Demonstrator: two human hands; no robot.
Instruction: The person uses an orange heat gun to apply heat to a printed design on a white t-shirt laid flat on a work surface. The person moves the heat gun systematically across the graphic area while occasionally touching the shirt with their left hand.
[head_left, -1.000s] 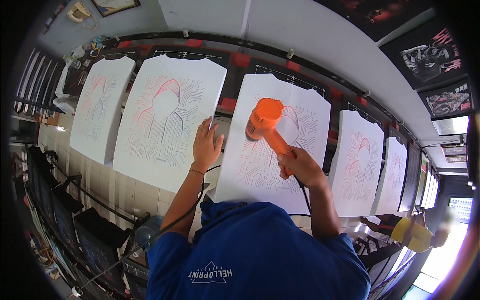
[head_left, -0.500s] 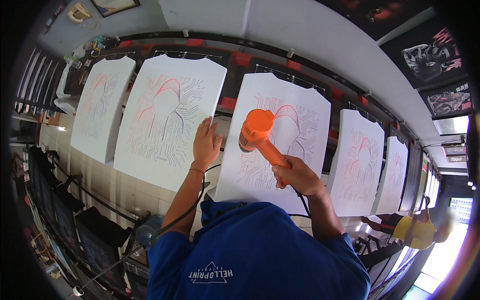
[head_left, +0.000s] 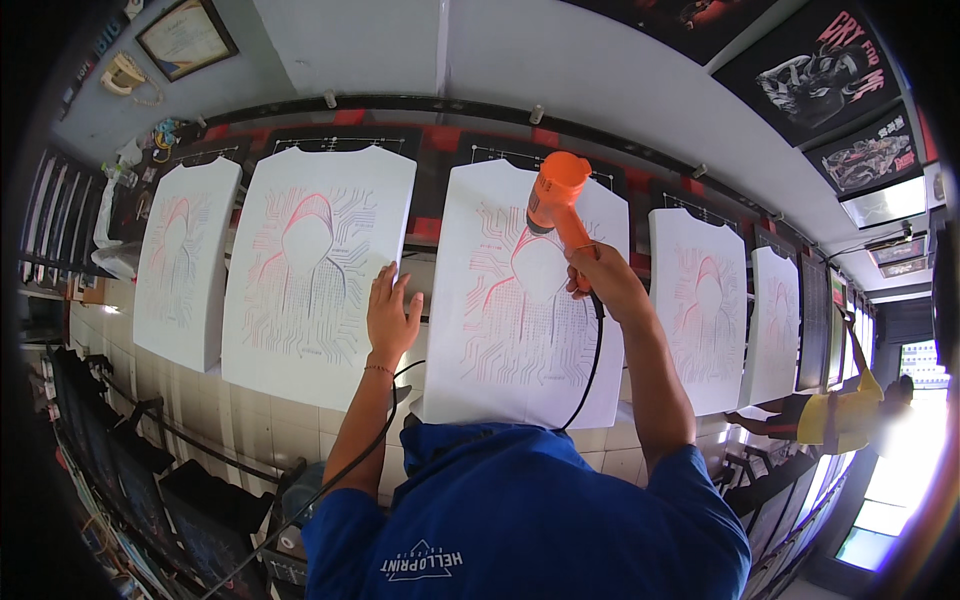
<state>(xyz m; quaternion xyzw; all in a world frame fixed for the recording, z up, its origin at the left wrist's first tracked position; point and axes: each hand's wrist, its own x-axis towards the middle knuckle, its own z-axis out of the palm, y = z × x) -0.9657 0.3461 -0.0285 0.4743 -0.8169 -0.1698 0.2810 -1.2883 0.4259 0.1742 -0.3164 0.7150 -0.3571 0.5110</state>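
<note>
In my right hand (head_left: 608, 280) is an orange hair dryer (head_left: 563, 185), gripped by its handle. Its dark nozzle points left over the upper part of a white T-shirt (head_left: 525, 330) laid flat on a board, with a red and dark hooded-figure print. A black cord (head_left: 594, 370) hangs from the handle. My left hand (head_left: 394, 315) is open, its fingers stretched out at the right edge of the neighbouring white T-shirt (head_left: 300, 370), which bears the same print. It seems to touch that edge.
More printed white T-shirts lie in the row, at the far left (head_left: 180, 270) and to the right (head_left: 695, 310). Behind them runs a dark rail (head_left: 480, 110). A cable (head_left: 340, 475) passes along my left forearm. At the right stands a person in a yellow top (head_left: 845, 415).
My right hand has moved the hair dryer away from me, from mid-print to the T-shirt's upper part. The view has shifted slightly. My left hand stays by the neighbouring shirt's edge.
</note>
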